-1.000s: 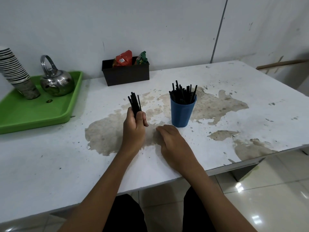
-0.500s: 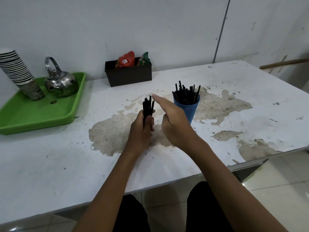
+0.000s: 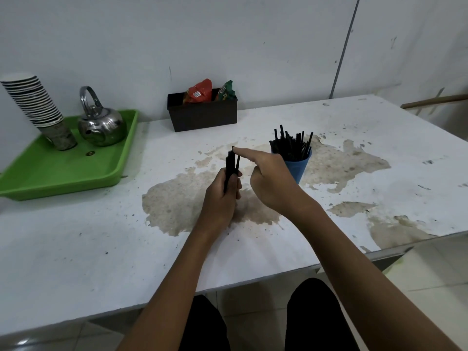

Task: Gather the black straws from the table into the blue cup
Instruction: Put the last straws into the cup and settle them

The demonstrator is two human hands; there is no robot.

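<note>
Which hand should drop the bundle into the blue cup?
Left. The left hand already grips the straw bundle upright, just beside the blue cup; the right hand is only touching the tips with a finger.

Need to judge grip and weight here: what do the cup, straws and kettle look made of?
Cup: likely plastic, a flat, even blue with no gloss. Straws in the left hand: probably plastic, thin, straight, matte black. Kettle: polished metal, with mirror-like reflections on its body.
</note>
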